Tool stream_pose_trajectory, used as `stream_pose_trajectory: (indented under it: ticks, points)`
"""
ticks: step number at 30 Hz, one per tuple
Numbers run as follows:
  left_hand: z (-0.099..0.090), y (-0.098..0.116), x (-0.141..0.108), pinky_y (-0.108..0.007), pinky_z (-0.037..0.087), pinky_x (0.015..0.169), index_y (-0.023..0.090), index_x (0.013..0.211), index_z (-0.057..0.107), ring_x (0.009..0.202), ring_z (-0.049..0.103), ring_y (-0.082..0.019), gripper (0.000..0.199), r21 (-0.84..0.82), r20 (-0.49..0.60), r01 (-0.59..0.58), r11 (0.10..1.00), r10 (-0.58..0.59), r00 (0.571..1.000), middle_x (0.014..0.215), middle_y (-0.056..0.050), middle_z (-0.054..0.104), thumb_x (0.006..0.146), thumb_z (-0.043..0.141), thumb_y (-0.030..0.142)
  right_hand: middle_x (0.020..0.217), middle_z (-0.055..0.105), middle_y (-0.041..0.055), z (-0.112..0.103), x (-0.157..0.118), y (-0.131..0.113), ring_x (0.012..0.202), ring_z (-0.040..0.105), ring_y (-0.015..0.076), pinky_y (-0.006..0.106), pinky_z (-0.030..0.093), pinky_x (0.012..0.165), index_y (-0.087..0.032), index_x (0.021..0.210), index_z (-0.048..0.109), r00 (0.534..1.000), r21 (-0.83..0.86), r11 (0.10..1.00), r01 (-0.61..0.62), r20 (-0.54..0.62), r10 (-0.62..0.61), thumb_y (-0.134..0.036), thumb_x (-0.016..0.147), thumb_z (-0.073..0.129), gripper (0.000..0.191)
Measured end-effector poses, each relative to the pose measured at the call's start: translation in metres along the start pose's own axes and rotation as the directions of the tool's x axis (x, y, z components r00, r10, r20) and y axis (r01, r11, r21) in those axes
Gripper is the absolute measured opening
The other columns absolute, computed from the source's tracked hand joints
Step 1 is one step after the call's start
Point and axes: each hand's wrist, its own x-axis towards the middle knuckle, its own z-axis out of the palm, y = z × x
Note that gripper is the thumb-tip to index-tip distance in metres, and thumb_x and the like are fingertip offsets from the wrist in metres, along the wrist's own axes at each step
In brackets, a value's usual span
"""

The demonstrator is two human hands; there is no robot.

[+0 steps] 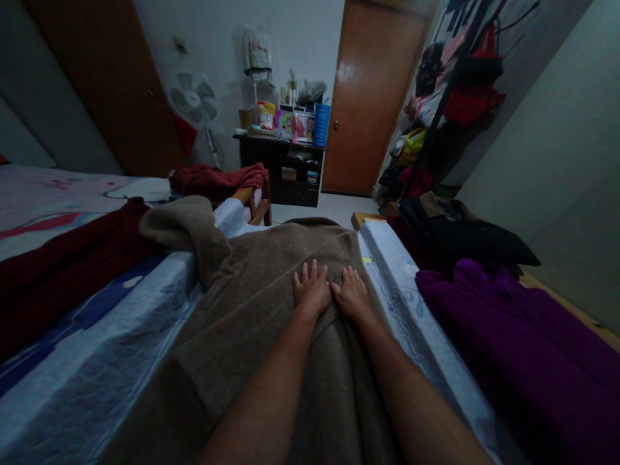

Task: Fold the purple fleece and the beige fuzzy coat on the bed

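Presses the left hand (pixel 312 294) and right hand (pixel 352 294) palm-down on the brown garment (pixel 252 316), spread open and gripping nothing, seemingly to keep it flat against the blue sheet (pixel 402 284) beneath. Sets both close together, near the garment's far right edge. To the left, one bunched sleeve-like part (pixel 186 226) beside the dark red cloth (pixel 72 271), with little room for sliding. To the right, a strip of sheet before the purple garment (pixel 508 342); past the far edge, pale floor (pixel 300 212).
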Motion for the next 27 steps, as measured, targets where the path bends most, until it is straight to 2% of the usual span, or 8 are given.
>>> stream_pose_trajectory:
  ticks: [5, 9, 12, 17, 22, 27]
  points:
    - [0.0, 0.0, -0.001, -0.057, 0.016, 0.115, 0.03, 0.148, 0.036, 0.147, 0.016, -0.031, 0.054, 0.005, -0.023, -0.005, 1.0, 0.006, 1.0, 0.161, -0.004, 0.022, 0.094, 0.036, 0.036, 0.159, 0.012, 0.0211, 0.004, -0.022, 0.003, 0.147, 0.013, 0.0299, 0.041, 0.018, 0.116, -0.001, 0.152, 0.017, 1.0, -0.04, 0.999, -0.005, 0.022, 0.006, -0.053, 0.094, 0.034, 0.08]
    - [-0.004, 0.002, -0.004, -0.057, 0.015, 0.116, 0.029, 0.149, 0.035, 0.147, 0.016, -0.032, 0.057, 0.0, -0.017, 0.005, 1.0, -0.005, 1.0, 0.16, -0.005, 0.022, 0.093, 0.039, 0.039, 0.159, 0.011, 0.0216, 0.008, -0.04, 0.004, 0.147, 0.014, 0.0322, 0.047, 0.014, 0.116, -0.007, 0.154, 0.014, 1.0, -0.077, 0.997, -0.018, 0.005, 0.018, -0.059, 0.094, 0.03, 0.081]
    - [-0.005, 0.001, -0.006, -0.057, 0.015, 0.116, 0.029, 0.149, 0.035, 0.147, 0.015, -0.033, 0.059, 0.002, -0.023, 0.006, 1.0, -0.006, 1.0, 0.16, -0.006, 0.022, 0.092, 0.041, 0.043, 0.16, 0.014, 0.0185, 0.009, -0.044, 0.006, 0.147, 0.013, 0.0323, 0.051, 0.01, 0.116, -0.012, 0.154, 0.015, 0.999, -0.079, 0.996, -0.033, -0.036, 0.03, -0.06, 0.095, 0.024, 0.077]
    - [-0.005, 0.0, -0.009, -0.056, 0.015, 0.116, 0.029, 0.148, 0.036, 0.146, 0.017, -0.033, 0.058, 0.011, -0.051, -0.007, 1.0, 0.007, 0.999, 0.16, -0.006, 0.024, 0.092, 0.041, 0.044, 0.159, 0.021, 0.015, 0.003, -0.024, 0.012, 0.148, 0.014, 0.027, 0.044, 0.012, 0.117, -0.008, 0.153, 0.021, 0.998, 0.015, 0.998, -0.054, -0.044, 0.054, -0.054, 0.098, 0.016, 0.072]
    - [-0.007, 0.001, -0.011, -0.054, 0.017, 0.116, 0.028, 0.147, 0.038, 0.146, 0.018, -0.031, 0.056, 0.026, -0.053, 0.002, 1.0, -0.001, 0.999, 0.159, -0.004, 0.025, 0.093, 0.04, 0.044, 0.159, 0.021, 0.0163, -0.01, 0.003, 0.026, 0.147, 0.015, 0.0258, 0.04, 0.016, 0.117, -0.007, 0.151, 0.025, 0.997, 0.091, 0.994, -0.066, -0.044, 0.07, -0.059, 0.097, 0.016, 0.076]
    - [-0.008, 0.002, -0.012, -0.052, 0.019, 0.116, 0.027, 0.146, 0.04, 0.145, 0.021, -0.031, 0.055, 0.045, -0.08, 0.006, 0.999, -0.003, 0.997, 0.158, -0.005, 0.028, 0.093, 0.041, 0.043, 0.159, 0.021, 0.0158, -0.017, 0.001, 0.043, 0.147, 0.015, 0.0251, 0.039, 0.019, 0.116, -0.007, 0.15, 0.027, 1.0, 0.038, 0.999, -0.01, 0.016, 0.01, -0.053, 0.099, 0.018, 0.069]
